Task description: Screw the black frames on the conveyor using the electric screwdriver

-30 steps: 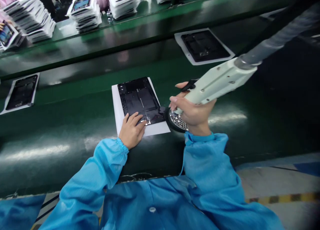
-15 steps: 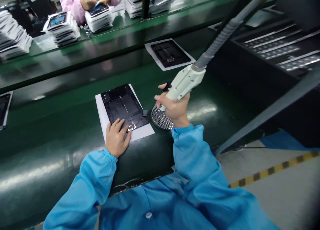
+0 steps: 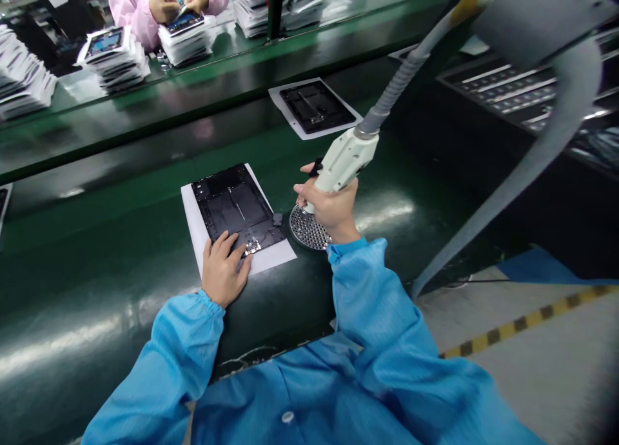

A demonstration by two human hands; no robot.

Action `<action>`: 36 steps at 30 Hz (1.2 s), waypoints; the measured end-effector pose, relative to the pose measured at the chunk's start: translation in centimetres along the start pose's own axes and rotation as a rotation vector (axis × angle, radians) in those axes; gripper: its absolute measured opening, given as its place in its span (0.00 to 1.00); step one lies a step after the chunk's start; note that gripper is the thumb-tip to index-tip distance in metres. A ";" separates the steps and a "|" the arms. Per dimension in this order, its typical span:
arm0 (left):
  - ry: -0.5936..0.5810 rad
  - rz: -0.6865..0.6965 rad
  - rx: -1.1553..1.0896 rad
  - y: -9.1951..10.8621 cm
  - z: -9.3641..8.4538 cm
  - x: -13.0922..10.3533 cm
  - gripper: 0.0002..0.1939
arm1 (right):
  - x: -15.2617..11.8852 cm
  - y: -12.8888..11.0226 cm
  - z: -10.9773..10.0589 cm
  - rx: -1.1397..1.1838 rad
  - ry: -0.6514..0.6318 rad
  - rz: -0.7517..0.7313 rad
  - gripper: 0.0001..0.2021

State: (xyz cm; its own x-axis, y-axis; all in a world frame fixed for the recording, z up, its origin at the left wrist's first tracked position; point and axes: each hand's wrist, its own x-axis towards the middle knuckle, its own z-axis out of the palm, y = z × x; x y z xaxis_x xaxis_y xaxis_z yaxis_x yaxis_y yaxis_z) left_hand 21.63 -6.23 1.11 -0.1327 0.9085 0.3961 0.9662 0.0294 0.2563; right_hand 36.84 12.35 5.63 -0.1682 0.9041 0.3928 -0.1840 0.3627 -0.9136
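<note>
My left hand (image 3: pixel 225 269) lies with fingers stretched out on the lower left corner of a black tablet housing (image 3: pixel 236 203). Under the housing is a white sheet (image 3: pixel 192 219). Near the fingertips sits a small silvery circuit board (image 3: pixel 252 246), and a dark square piece (image 3: pixel 277 219) sticks out at the right edge. My right hand (image 3: pixel 333 209) is wrapped round a pale electric screwdriver (image 3: pixel 349 156), tilted with its nose down. That nose is over a round metal plate full of small holes (image 3: pixel 309 231); whether the tip touches it is hidden.
Another tablet housing (image 3: pixel 316 106) lies on a sheet farther back on the green belt (image 3: pixel 120 238). Across the line, a co-worker's hands (image 3: pixel 164 6) work over stacked sheets (image 3: pixel 186 42). A grey hose (image 3: pixel 512 168) hangs at the right, before a dark rack (image 3: pixel 507 87).
The screwdriver's upper end has shifted left, its nose staying over the holed plate. The whole view has moved slightly, and more of the hose shows. My left hand keeps its place on the housing.
</note>
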 end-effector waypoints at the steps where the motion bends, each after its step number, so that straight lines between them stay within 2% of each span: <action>1: 0.002 -0.001 0.000 0.0 0.0 0.0 0.13 | 0.0 0.0 0.0 -0.001 -0.001 0.000 0.09; 7: -0.017 -0.011 -0.008 -0.1 -0.1 -0.1 0.13 | 0.0 0.4 0.0 -0.038 -0.011 0.011 0.09; 11: -0.052 0.032 -0.032 -0.7 -0.3 -0.2 0.14 | 0.0 0.4 -0.2 -0.072 -0.014 0.015 0.10; 17: -0.078 0.055 -0.014 -0.7 -0.2 0.0 0.14 | -0.9 -1.1 0.6 0.015 0.018 -0.023 0.11; 20: -0.099 0.046 -0.005 -0.5 -0.1 0.1 0.14 | -2.5 -2.3 2.4 0.071 -0.067 0.008 0.11; 24: -0.110 0.045 0.012 -0.3 -0.2 0.1 0.15 | -4.7 -3.3 5.4 0.110 -0.242 0.130 0.12; 27: -0.123 0.043 0.012 -0.1 -0.3 0.2 0.15 | -5.6 -3.3 6.9 0.115 -0.311 0.164 0.06; 30: -0.157 0.043 -0.001 0.0 -0.5 0.3 0.16 | -6.0 -2.8 7.4 0.117 -0.324 0.155 0.05; 36: -0.188 0.016 -0.009 0.3 -0.6 0.4 0.16 | -6.4 -1.9 7.2 0.118 -0.382 0.150 0.12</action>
State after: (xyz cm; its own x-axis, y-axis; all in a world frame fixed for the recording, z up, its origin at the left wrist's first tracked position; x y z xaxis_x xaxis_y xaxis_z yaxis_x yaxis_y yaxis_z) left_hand 21.69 -6.11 1.90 -0.0725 0.9708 0.2288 0.9658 0.0112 0.2589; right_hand 31.24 4.25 5.60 -0.5443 0.7879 0.2879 -0.2360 0.1855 -0.9539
